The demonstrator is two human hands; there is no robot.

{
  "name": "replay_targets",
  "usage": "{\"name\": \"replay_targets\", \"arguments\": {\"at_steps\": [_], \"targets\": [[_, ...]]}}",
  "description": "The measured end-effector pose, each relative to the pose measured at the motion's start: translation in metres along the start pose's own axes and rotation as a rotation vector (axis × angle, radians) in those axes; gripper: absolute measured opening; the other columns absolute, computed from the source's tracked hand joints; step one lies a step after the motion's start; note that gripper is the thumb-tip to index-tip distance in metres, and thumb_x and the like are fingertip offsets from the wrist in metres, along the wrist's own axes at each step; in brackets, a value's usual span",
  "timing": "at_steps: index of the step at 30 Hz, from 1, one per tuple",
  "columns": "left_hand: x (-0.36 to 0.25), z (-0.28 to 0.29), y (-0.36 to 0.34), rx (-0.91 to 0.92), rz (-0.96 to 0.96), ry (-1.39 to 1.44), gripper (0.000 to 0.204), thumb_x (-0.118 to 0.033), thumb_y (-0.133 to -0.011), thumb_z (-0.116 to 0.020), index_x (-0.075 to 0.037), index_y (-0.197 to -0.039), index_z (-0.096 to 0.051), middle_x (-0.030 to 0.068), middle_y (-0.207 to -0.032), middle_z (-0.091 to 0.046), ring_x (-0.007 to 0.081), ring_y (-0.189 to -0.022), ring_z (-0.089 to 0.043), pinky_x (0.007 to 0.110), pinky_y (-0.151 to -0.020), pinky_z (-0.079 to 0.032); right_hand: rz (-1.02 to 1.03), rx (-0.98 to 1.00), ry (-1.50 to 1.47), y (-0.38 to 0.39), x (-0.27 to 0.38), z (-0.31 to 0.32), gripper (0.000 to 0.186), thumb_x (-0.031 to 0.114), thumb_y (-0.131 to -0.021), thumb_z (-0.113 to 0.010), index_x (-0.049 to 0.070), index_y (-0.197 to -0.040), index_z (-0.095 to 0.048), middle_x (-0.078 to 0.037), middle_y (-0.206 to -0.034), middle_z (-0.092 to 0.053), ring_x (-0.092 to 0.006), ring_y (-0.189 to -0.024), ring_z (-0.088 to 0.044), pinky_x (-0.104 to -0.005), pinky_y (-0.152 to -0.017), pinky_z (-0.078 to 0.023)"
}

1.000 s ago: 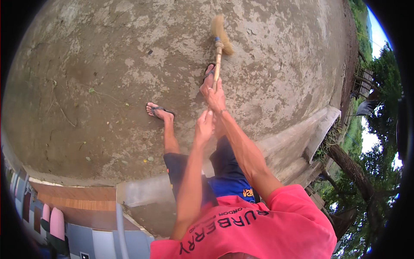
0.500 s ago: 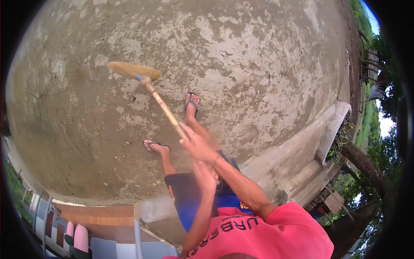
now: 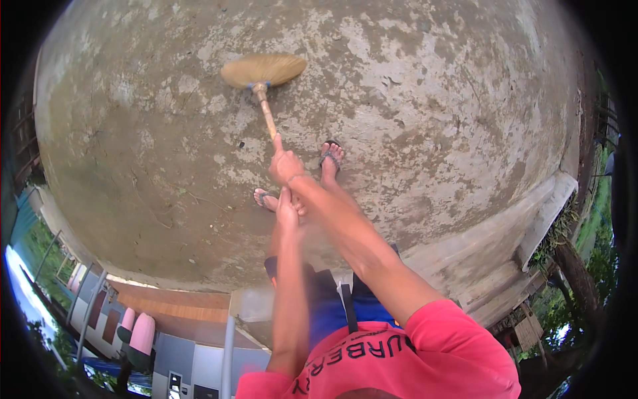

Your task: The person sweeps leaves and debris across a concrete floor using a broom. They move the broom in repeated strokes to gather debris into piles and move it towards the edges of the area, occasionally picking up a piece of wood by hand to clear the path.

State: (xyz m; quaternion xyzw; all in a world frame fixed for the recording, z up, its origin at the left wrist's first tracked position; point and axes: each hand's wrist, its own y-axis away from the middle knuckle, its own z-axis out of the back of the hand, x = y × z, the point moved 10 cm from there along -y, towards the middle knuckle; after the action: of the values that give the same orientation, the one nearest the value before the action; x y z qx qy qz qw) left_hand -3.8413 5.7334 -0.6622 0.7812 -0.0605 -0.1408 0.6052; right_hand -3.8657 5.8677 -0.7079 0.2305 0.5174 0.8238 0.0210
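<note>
A broom with a wide tan bristle head, blue binding and a jointed, bamboo-like handle reaches away from me over the concrete floor. My right hand is wrapped round the handle, its thumb pointing along it toward the bristles. Closer to my body, my left hand is closed at the near end of the handle, just below the right wrist. Its grip hides that end. Both arms stretch forward, and the bristle head looks slightly blurred.
My feet in dark flip-flops stand just beyond and beside my hands. A low concrete ledge runs along the right, with plants and a trunk past it. At the lower left are a brown wooden panel, a grey post and pink rolls.
The broom head has swung forward and to the right, turning broader to view. Both hands have moved forward with the handle, and my arms are straighter. The view has shifted a little.
</note>
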Motion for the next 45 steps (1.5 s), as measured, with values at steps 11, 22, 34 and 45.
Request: {"name": "replay_targets", "arguments": {"at_steps": [11, 22, 34, 45], "targets": [[0.082, -0.036, 0.205, 0.069, 0.120, -0.546, 0.033, -0.022, -0.102, -0.035, -0.006, -0.130, -0.038, 0.0020, -0.070, -0.048, 0.0081, -0.049, -0.045, 0.024, -0.041, -0.038, 0.094, -0.075, -0.428, 0.211, -0.084, 0.063, 0.063, 0.024, -0.095, -0.044, 0.020, -0.151, -0.016, -0.035, -0.130, -0.046, -0.0515, -0.116, -0.049, -0.0463, -0.099, -0.039], [0.036, -0.072, 0.037, 0.136, 0.109, -0.532, 0.038, -0.031, -0.101, -0.037, -0.012, -0.134, -0.040, -0.0025, -0.073, -0.046, 0.0058, -0.050, -0.039, 0.022, -0.042, -0.033, -0.173, -0.342, -0.246, 0.049, -0.090, 0.097, 0.062, 0.018, -0.089, -0.048, 0.002, -0.145, -0.027, -0.034, -0.102, -0.061, -0.0440, -0.090, -0.063, -0.0483, -0.078, -0.050], [-0.144, -0.001, 0.191, -0.214, -0.335, -0.472, 0.052, -0.035, -0.103, -0.031, -0.009, -0.147, -0.023, 0.0157, -0.115, -0.054, 0.0188, -0.088, -0.060, 0.031, -0.069, -0.051, 0.358, 0.157, -0.248, 0.157, 0.182, 0.002, 0.063, 0.020, -0.090, -0.053, 0.007, -0.147, -0.029, -0.028, -0.134, -0.047, -0.0399, -0.125, -0.046, -0.0389, -0.105, -0.035], [-0.156, -0.391, 0.005, 0.595, 0.145, -0.141, 0.035, -0.025, -0.103, -0.036, -0.013, -0.136, -0.037, -0.0010, -0.076, -0.043, 0.0053, -0.053, -0.039, 0.019, -0.044, -0.037, -0.024, -0.435, -0.365, -0.074, 0.114, 0.381, 0.057, 0.019, -0.091, -0.048, 0.002, -0.141, -0.027, -0.007, -0.064, -0.051, -0.0178, -0.048, -0.051, -0.0349, -0.043, -0.043]]}}
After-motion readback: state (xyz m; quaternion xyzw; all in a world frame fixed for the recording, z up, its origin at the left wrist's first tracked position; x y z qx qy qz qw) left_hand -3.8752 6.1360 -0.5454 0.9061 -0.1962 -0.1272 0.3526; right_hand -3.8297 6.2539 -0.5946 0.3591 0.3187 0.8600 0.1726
